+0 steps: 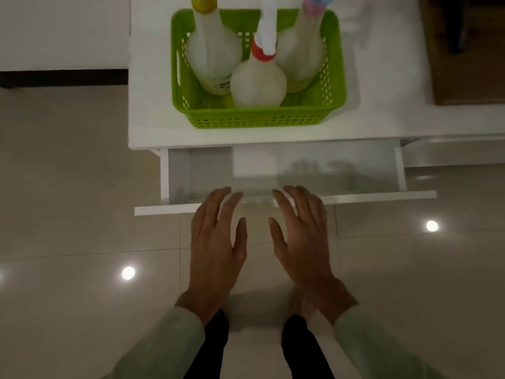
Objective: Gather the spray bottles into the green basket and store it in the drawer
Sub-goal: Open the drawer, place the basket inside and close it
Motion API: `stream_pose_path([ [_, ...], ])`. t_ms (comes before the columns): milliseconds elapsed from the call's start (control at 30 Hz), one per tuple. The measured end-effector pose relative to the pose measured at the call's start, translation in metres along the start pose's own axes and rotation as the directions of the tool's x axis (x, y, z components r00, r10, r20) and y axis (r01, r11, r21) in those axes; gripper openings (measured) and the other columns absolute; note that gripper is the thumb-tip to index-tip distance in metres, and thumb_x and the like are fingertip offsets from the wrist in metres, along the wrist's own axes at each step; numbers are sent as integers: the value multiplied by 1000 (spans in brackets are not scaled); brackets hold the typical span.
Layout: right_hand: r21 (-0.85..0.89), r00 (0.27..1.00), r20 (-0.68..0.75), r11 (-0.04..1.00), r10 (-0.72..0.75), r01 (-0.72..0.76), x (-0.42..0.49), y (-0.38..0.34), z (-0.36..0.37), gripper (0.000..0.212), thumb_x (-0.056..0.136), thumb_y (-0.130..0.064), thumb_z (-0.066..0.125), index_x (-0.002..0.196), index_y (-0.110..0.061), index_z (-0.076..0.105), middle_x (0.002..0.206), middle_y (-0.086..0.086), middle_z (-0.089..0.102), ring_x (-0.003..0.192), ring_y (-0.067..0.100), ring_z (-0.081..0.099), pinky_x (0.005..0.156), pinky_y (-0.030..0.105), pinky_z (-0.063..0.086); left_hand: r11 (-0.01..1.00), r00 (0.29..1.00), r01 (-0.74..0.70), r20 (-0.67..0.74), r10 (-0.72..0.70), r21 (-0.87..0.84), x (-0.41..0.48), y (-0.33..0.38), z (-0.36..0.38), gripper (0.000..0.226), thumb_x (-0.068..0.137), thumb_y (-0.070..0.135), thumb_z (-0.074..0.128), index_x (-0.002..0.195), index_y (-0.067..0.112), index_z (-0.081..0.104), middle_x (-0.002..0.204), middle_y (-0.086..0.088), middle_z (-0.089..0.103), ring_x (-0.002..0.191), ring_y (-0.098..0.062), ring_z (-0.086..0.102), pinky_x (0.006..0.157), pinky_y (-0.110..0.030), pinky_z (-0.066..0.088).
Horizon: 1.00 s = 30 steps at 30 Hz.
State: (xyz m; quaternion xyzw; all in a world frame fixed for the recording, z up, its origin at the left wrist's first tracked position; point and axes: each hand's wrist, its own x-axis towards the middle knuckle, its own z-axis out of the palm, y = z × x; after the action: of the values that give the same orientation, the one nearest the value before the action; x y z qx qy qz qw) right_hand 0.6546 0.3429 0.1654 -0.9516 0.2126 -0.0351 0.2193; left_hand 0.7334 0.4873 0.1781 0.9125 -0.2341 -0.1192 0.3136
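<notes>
The left hand [216, 242] and right hand [300, 239] hover side by side, fingers spread and holding nothing, their fingertips over the front panel of the pulled-out white drawer [287, 199]. Beyond the drawer, on the white table [153, 119], stands the green basket [259, 116], well apart from both hands. Three spray bottles stand upright in it: a yellow-collared bottle [213, 56], a red-collared bottle [258, 83], and a pink-collared bottle [303, 53]. Glossy tiled floor [82, 201] surrounds everything.

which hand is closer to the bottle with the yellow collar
Left. The left hand is below and nearly in line with the yellow-collared bottle; the right hand is farther to the right.
</notes>
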Motion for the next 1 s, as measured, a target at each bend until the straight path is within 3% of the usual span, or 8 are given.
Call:
stream_pose_path([
  [67, -102, 983, 180, 994, 43, -24, 4, 3, -3, 42, 103, -25, 49, 144, -15, 52, 143, 9, 55, 141, 28, 42, 124, 52, 17, 995, 990, 6, 140, -20, 103, 7, 1, -3, 45, 98, 22, 51, 143, 19, 43, 151, -4, 42, 144, -20, 31, 121, -43, 21],
  [167, -130, 975, 217, 991, 39, -10, 1, 7, -2, 38, 101, -17, 50, 138, -14, 58, 132, 9, 62, 131, 29, 51, 123, 53, 21, 975, 973, -40, 229, -12, 220, 5, -4, 1, 40, 96, 20, 54, 136, 18, 52, 138, -5, 57, 134, -23, 46, 120, -49, 24],
  [300, -142, 970, 243, 990, 26, 9, -8, 6, -7, 37, 97, -16, 55, 134, -16, 60, 126, 7, 65, 125, 28, 56, 119, 53, 30, 973, 976, -17, 214, -33, 229, -8, 0, -1, 37, 93, 16, 60, 130, 17, 58, 129, -5, 64, 126, -24, 55, 116, -50, 32],
  [567, -140, 933, 361, 988, -8, 63, -44, 10, -20, 48, 92, -6, 55, 139, -17, 56, 132, 5, 63, 126, 27, 55, 118, 49, 31, 964, 964, 63, 235, -125, 257, -43, 10, 0, 41, 91, 7, 58, 130, 20, 59, 131, -1, 63, 129, -20, 52, 120, -46, 25],
  [767, -62, 903, 429, 998, 5, 24, -46, 12, -23, 51, 85, 2, 57, 132, -17, 62, 125, 2, 67, 112, 26, 61, 98, 39, 44, 975, 968, 79, 218, -125, 207, -52, 12, -2, 56, 81, -13, 54, 127, 17, 62, 126, -3, 67, 121, -23, 59, 113, -43, 36],
  [867, 32, 929, 361, 995, 79, -97, -33, 9, -39, 39, 95, -10, 57, 133, -20, 62, 129, -1, 66, 114, 22, 61, 97, 35, 46, 994, 987, 51, 149, -64, 95, -39, 20, -14, 47, 86, -8, 55, 128, 14, 61, 125, -7, 67, 116, -25, 62, 107, -37, 44],
  [1000, 231, 970, 9, 943, 243, -238, 17, 3, -82, 31, 95, -14, 62, 125, -18, 66, 123, -1, 70, 110, 21, 65, 93, 37, 54, 994, 995, 89, -41, -91, -64, 7, 38, -44, 40, 94, 5, 51, 133, 15, 55, 140, -6, 55, 131, -20, 49, 111, -25, 32],
])
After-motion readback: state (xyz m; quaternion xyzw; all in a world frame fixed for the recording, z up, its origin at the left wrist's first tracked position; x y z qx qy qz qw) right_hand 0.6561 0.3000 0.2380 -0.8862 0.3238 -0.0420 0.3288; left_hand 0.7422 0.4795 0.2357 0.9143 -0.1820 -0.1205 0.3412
